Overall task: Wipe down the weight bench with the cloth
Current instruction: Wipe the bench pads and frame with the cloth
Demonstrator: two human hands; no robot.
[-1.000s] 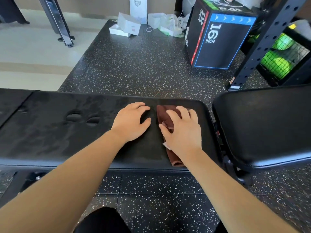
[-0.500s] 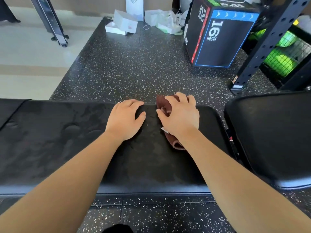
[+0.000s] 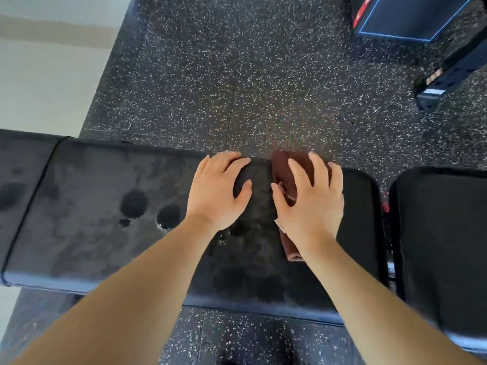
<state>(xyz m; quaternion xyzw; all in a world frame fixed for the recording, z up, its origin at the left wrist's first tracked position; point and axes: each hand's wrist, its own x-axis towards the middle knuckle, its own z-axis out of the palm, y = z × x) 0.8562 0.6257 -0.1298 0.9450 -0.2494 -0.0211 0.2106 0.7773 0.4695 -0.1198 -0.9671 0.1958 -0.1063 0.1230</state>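
Observation:
A black padded weight bench [image 3: 87,227] runs across the view, its surface streaked with damp patches and dark spots. A folded brown cloth [image 3: 284,169] lies on the pad near its far edge. My right hand [image 3: 311,204] presses flat on the cloth with fingers spread, covering most of it; the cloth's ends show above my fingers and below my wrist. My left hand [image 3: 216,193] rests flat on the bare pad just left of the cloth, fingers reaching the far edge.
A second black pad [image 3: 442,246] sits to the right across a narrow gap. Beyond the bench lies speckled rubber flooring [image 3: 237,75]. A black plyo box [image 3: 411,19] and a rack foot [image 3: 442,80] stand at the far right. Pale floor [image 3: 47,83] is at the left.
My right hand has pushed the cloth away from me toward the bench's far edge. My left hand moved with it. The view has tilted down and closer.

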